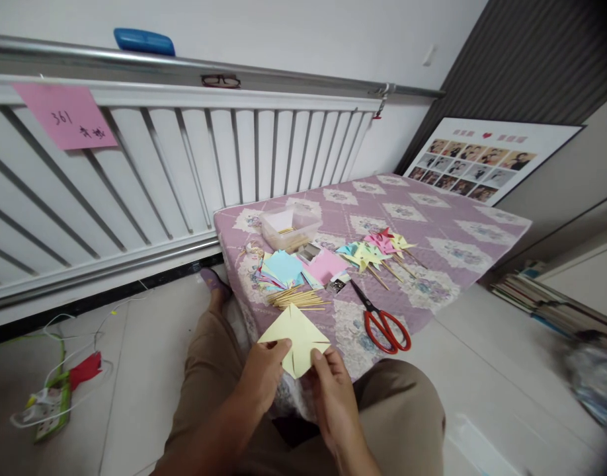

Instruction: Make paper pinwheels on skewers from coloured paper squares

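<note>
A square of yellow paper (297, 330) is held corner-up over the near end of the bed-like surface, with slits cut inward from its corners. My left hand (266, 367) pinches its left side, thumb on top. On the right side my right hand (330, 380) grips it between thumb and fingers. Just beyond the paper lies a bundle of thin wooden sticks (298, 299). Red-handled scissors (383, 324) rest to the right, blades pointing away. Blue paper squares (282, 268) and pink paper squares (326, 266) are stacked behind the sticks.
Finished paper pinwheels (367, 254) on sticks lie at the right. A clear plastic box (291, 226) holding sticks stands behind the paper stacks. A small container of pins (338, 285) sits near the scissors. A white radiator (184, 152) lines the wall; a power strip (53, 410) with cables lies on the floor.
</note>
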`<state>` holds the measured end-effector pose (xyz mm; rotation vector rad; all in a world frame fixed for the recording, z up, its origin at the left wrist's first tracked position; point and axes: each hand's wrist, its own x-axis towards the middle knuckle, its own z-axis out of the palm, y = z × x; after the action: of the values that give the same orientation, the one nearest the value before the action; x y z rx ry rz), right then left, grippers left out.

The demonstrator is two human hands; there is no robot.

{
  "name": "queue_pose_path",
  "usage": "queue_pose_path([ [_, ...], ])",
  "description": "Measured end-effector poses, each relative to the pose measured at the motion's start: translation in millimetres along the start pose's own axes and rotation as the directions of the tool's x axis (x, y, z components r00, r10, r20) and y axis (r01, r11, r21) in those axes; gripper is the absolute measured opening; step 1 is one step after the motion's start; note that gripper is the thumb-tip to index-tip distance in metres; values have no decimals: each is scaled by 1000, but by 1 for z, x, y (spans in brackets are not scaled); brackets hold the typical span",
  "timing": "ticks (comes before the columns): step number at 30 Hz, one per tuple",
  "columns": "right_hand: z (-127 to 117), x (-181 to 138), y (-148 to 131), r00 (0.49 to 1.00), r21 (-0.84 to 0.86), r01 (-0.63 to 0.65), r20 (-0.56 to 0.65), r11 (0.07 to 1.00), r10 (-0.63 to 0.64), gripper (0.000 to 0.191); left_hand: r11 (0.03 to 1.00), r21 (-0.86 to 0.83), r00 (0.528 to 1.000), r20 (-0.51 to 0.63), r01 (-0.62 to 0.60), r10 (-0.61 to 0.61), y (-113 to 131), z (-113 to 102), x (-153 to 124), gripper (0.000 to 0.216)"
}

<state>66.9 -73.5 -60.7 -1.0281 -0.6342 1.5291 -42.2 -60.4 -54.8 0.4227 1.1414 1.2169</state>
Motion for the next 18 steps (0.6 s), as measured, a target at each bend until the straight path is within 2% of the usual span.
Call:
queue_pose_path([
  [2,-10,0,-2,993,-158,106,-34,982,-112,20,1000,-31,999,37,4,-2,4,-4,3,26],
  [4,-20,-1,-3,967,-335,239,-4,912,-255,21,998,-66,999,51,9,-6,8,-8,5,25],
  [7,-29,-5,-5,908,-541,416,210,731,-362,23,995,-95,997,75,10,-3,13,-11,5,22],
  [9,-30,-6,-6,862,-605,507,367,614,-349,23,995,-105,994,105,2,9,15,-12,4,22],
  [11,-28,-6,-5,823,-620,566,460,543,-332,27,995,-99,992,130,2,11,17,-11,2,21],
  [14,-26,-2,-3,805,-624,593,479,508,-351,31,995,-101,986,167,26,-9,19,-9,-1,16],
  [18,-24,0,-3,818,-609,574,449,547,-359,27,991,-118,984,175,58,-36,20,-6,-4,16],
])
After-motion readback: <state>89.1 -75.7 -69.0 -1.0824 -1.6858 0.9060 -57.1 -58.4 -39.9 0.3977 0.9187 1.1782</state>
